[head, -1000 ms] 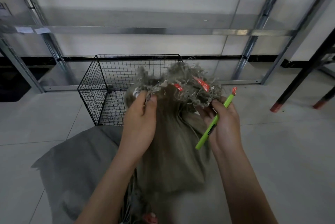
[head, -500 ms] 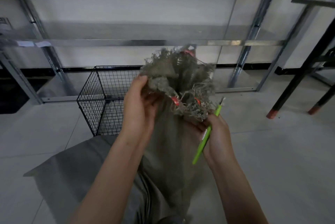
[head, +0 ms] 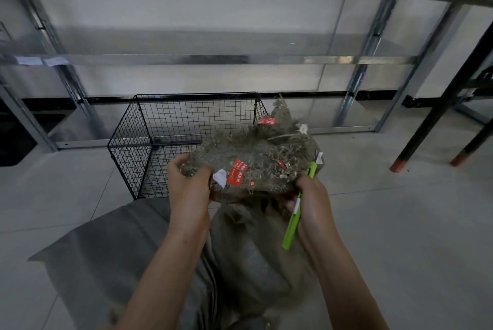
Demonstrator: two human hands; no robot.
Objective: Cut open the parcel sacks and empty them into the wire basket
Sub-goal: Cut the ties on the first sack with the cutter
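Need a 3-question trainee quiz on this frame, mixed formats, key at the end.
1. True or false: the left hand holds the green cutter.
2. What does the left hand grip? A) the green cutter B) the frayed mouth of the sack C) nothing
3. Fill in: the labels stuck on the sack's frayed mouth are white and ____.

Key
1. False: the right hand holds it.
2. B
3. red
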